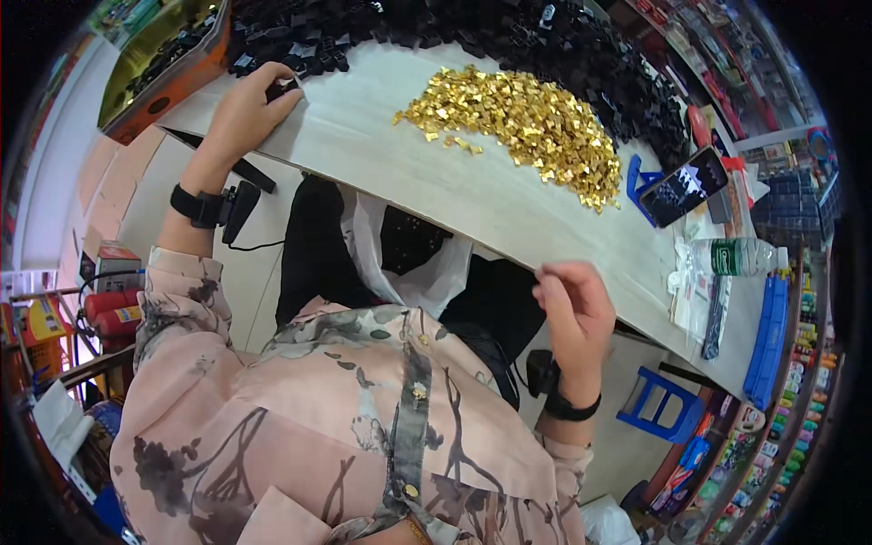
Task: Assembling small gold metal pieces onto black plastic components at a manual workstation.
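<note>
My left hand (pixel 250 111) rests at the table's far left, its fingers curled around a small black piece (pixel 283 88). Just beyond it spreads a long heap of small black plastic pieces (pixel 409 25). Over the near table edge hovers my right hand (pixel 579 309), thumb and fingertips pinched together and slightly blurred; anything between them is too small to make out. A pile of small, shiny gold pieces (pixel 522 123) lies on the white table (pixel 400 173), farther off than my right hand.
An orange-sided box (pixel 168 95) with black pieces inside stands at the left corner. To the right are a phone (pixel 683 186) on a blue stand, a water bottle (pixel 740 257) and a blue tray (pixel 768 341). A white plastic bag (pixel 368 241) hangs open at my lap.
</note>
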A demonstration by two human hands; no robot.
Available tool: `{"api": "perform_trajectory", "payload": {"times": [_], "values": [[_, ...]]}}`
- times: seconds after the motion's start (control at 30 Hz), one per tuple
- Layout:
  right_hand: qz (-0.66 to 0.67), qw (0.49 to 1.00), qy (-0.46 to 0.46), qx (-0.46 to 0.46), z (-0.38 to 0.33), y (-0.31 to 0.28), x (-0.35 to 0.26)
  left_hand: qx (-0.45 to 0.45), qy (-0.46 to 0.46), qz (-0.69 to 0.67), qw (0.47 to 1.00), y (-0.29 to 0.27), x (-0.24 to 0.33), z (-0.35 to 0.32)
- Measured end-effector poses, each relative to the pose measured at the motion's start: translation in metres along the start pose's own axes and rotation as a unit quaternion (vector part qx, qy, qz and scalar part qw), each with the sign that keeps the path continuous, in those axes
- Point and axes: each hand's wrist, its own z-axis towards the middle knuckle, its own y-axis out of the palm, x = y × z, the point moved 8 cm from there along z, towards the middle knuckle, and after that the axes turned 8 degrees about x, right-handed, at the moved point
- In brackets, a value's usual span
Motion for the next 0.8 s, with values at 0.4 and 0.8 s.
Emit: {"api": "perform_trajectory", "payload": {"times": [0.4, 0.8], "values": [[-0.278, 0.937, -0.179, -0.114, 0.100, 0.107, -0.016, 0.047, -0.025, -0.107, 0.993, -0.013, -0.005, -0.012], [-0.102, 0.979, 0.039, -0.172, 0.109, 0.096, 0.003, -0.162, -0.137, -0.533, 0.819, 0.051, 0.109, -0.029]]}}
